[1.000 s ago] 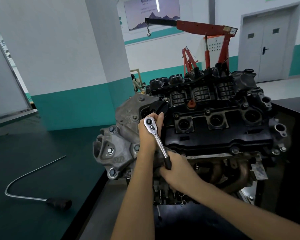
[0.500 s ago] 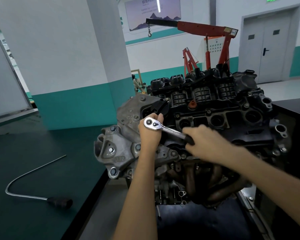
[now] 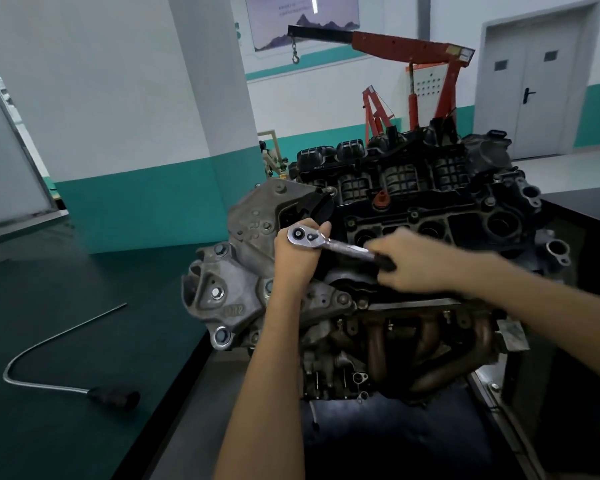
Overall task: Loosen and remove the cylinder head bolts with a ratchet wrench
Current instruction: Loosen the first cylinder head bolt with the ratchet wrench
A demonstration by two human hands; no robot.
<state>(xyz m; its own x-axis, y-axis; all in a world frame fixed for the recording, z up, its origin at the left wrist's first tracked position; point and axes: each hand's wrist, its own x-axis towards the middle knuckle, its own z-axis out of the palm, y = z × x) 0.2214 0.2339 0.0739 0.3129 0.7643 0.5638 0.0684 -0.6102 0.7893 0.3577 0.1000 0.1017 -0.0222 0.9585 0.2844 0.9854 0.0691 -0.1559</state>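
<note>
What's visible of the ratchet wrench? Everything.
The ratchet wrench looks like polished metal: rounded head with a small lever, slim shank, black grip. It lies across the engine, head leftward, handle running right and a little down. The left hand wraps the head from beneath; the right hand, blurred, holds the grip. Nothing under the head shows.

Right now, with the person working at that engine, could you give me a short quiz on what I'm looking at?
1. True or false: the right hand holds the wrench by its black handle.
2. Where does the left hand grip the wrench? A. At its round head. B. Midway along the shaft. C. Nowhere; it hangs free.
3. Fill in: the bent rod lies on the bench to the ____ of the engine.
Key: 1 true; 2 A; 3 left.
</note>
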